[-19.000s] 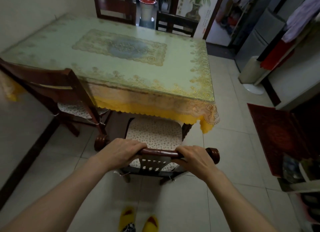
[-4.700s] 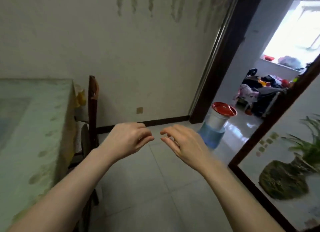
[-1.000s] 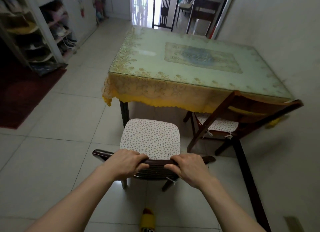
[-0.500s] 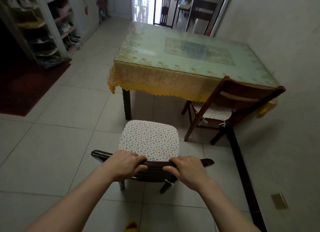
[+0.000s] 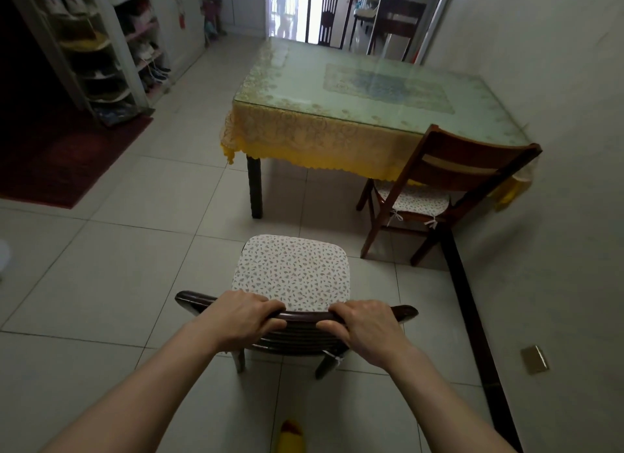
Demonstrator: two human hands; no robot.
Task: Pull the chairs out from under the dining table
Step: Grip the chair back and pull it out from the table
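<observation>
Low in frame, left hand and right hand gripped chair top rail, clear of counter; tipping backward likely if pulled harder.

This is a home's dining room — a worktop under a yellow lace cloth and glass, wooden chairs with tied-on seat pads, pale floor tiles, a shoe rack against the left wall, a red rug — with more chairs through the doorway.
</observation>
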